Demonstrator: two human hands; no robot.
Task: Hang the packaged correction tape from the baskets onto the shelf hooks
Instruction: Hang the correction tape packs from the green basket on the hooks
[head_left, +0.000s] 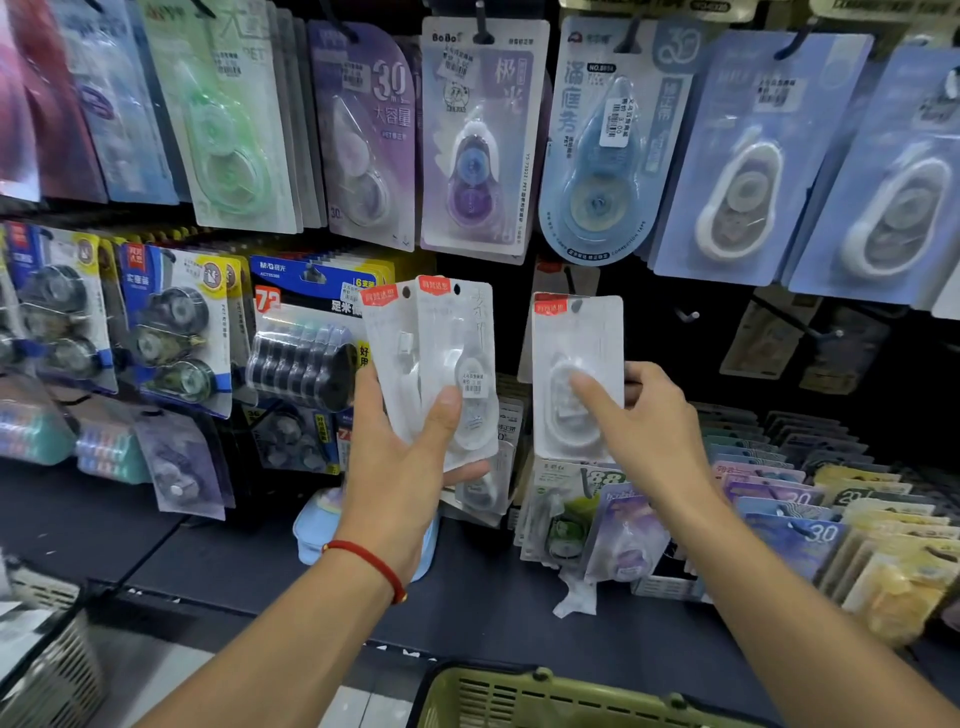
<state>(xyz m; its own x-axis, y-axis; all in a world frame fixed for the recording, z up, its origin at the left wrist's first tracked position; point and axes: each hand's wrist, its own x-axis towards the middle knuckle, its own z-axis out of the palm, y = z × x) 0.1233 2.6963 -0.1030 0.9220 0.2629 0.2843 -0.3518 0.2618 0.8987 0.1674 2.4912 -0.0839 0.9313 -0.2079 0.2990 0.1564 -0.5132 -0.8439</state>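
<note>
My left hand (400, 441) grips two white correction tape packs (441, 353) with red corner labels, fanned upright in front of the shelf. My right hand (644, 415) pinches another white pack (576, 364) of the same kind, thumb on its front and fingers behind, held up against the dark shelf back. That pack's hang hole sits near its top; whether a hook passes through it cannot be made out. A bare hook (688, 314) juts from the panel just right of it. The green basket (519, 696) shows its rim at the bottom edge.
The upper row hangs full of purple, blue and green correction tape cards (478, 140). Black tape multipacks (306, 358) hang at the left. Rows of coloured packs (810, 499) lie in trays at the lower right. A grey wire basket (47, 649) stands at the lower left.
</note>
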